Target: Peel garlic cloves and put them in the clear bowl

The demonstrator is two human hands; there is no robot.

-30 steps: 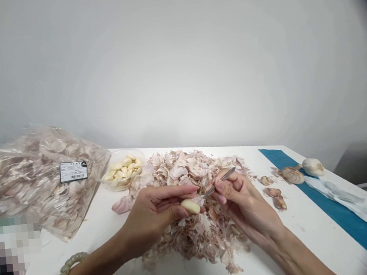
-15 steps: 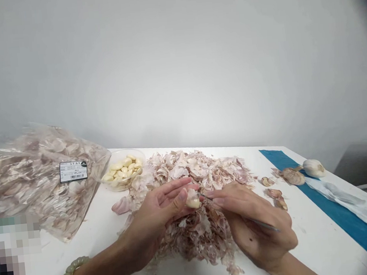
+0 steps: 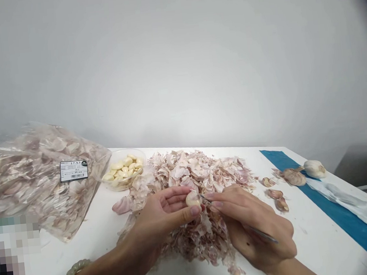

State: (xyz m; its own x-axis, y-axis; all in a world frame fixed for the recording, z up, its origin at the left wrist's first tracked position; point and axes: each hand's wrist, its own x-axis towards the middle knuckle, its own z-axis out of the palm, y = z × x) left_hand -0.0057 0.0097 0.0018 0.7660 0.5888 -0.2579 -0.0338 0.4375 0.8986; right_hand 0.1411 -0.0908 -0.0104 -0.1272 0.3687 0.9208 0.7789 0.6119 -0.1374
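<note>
Between the thumb and fingers of my left hand [image 3: 160,219] is a pale garlic clove [image 3: 193,199]. My right hand [image 3: 257,225] is closed on a thin metal tool [image 3: 262,234], whose tip meets the upper right side of the clove. Beneath and behind both hands spreads a large heap of garlic skins [image 3: 202,170]. A clear round bowl [image 3: 118,186] of peeled cloves stands left of the heap. One pinkish clove [image 3: 121,205] lies at the heap's left edge.
A clear plastic bag [image 3: 38,181] full of skins fills the left side. At the right, small cloves [image 3: 276,194] lie near a blue strip [image 3: 327,210], with a brownish bulb [image 3: 294,176], a white bulb [image 3: 314,169] and thin white plastic [image 3: 345,199].
My left thumb has straightened and moved right over the lower part of the clove. The clove has turned a little, and the tool's tip has shifted slightly downward.
</note>
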